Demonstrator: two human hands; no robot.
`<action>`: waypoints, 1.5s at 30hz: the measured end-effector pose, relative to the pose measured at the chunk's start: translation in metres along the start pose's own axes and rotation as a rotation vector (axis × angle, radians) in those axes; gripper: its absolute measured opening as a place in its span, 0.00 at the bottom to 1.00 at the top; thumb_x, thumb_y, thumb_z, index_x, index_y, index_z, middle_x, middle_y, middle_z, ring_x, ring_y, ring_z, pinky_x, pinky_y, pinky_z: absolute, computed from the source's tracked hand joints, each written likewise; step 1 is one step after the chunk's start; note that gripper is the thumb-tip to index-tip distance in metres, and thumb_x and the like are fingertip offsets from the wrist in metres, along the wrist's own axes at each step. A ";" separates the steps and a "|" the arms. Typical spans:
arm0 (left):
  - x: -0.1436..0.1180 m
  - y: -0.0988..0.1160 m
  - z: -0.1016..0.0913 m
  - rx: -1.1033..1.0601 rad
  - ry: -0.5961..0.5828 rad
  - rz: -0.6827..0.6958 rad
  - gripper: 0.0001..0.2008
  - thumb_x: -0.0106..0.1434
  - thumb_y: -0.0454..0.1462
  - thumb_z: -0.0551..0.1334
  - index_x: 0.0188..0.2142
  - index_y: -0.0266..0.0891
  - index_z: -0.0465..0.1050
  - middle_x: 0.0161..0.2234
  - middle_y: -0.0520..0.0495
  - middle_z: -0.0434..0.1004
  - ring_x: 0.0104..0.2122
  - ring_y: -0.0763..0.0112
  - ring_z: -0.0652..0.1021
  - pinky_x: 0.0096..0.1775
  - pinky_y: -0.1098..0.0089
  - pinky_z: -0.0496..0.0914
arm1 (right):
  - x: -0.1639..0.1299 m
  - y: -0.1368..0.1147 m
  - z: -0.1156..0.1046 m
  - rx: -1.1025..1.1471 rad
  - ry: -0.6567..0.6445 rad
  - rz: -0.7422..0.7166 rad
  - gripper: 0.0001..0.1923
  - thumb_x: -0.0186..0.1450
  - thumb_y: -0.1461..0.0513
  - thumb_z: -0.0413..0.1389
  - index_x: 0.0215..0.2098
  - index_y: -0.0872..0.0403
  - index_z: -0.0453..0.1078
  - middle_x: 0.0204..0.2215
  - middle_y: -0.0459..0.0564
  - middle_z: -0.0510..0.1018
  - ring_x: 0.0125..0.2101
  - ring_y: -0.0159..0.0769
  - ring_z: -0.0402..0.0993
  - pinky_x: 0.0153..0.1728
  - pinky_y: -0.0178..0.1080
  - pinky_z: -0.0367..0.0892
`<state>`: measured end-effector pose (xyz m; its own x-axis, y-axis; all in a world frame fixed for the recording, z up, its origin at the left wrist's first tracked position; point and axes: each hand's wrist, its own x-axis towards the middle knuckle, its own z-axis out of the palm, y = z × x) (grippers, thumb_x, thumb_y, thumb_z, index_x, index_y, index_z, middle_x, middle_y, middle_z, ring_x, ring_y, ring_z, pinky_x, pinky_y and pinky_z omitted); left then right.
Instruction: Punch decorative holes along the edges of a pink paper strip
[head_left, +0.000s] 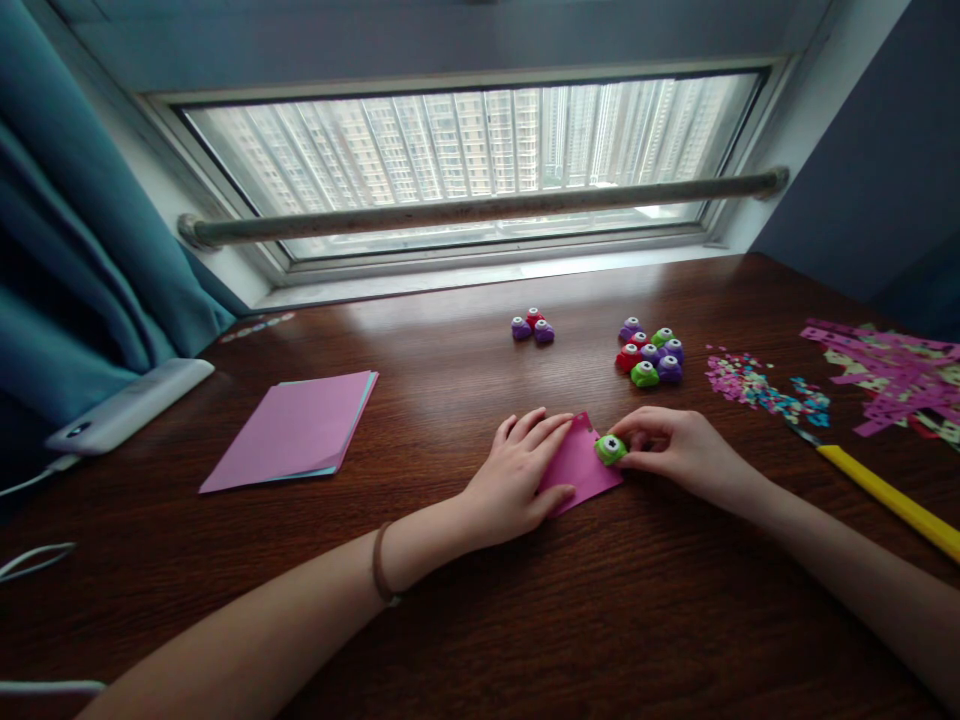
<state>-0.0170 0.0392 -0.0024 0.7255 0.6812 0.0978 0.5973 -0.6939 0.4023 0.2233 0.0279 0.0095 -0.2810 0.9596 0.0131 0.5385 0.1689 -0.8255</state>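
A small pink sheet of paper (581,468) lies on the table in front of me. My left hand (517,470) rests over its left part, fingers stretched out and thumb apart. A green craft paper punch (610,450) sits at the sheet's right edge, pinched between the thumb and fingers of my right hand (675,452). Near the sheet's top corner there are small punched marks. Whether the paper edge is inside the punch's slot I cannot tell.
Behind are purple and red punches (533,325) and a larger multicoloured group (649,352). To the right lie confetti (765,388), paper strips (892,370) and a yellow-handled tool (889,500). On the left are stacked coloured paper (296,430) and a white power bank (131,405) with a cable.
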 end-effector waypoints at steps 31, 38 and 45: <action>-0.003 0.005 -0.003 0.003 0.074 -0.002 0.30 0.65 0.42 0.52 0.63 0.42 0.42 0.64 0.46 0.38 0.62 0.55 0.39 0.58 0.45 0.45 | 0.000 -0.006 0.000 -0.012 0.032 -0.028 0.17 0.57 0.52 0.60 0.39 0.54 0.72 0.27 0.47 0.73 0.25 0.32 0.68 0.24 0.34 0.63; -0.006 0.014 -0.005 0.153 0.117 0.072 0.33 0.61 0.44 0.55 0.62 0.37 0.44 0.63 0.43 0.43 0.62 0.52 0.39 0.58 0.44 0.36 | -0.002 -0.010 -0.002 -0.014 0.067 -0.120 0.16 0.58 0.55 0.59 0.42 0.54 0.70 0.32 0.49 0.75 0.28 0.34 0.70 0.26 0.35 0.66; -0.004 0.013 -0.004 0.104 -0.017 0.039 0.31 0.62 0.47 0.54 0.61 0.38 0.48 0.61 0.42 0.52 0.62 0.52 0.45 0.57 0.41 0.38 | -0.001 -0.007 -0.001 0.006 -0.035 -0.104 0.17 0.56 0.61 0.60 0.44 0.54 0.70 0.32 0.48 0.76 0.31 0.34 0.72 0.31 0.35 0.67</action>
<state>-0.0132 0.0283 0.0062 0.7539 0.6500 0.0953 0.6004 -0.7406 0.3016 0.2205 0.0264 0.0155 -0.3630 0.9284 0.0792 0.5000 0.2658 -0.8243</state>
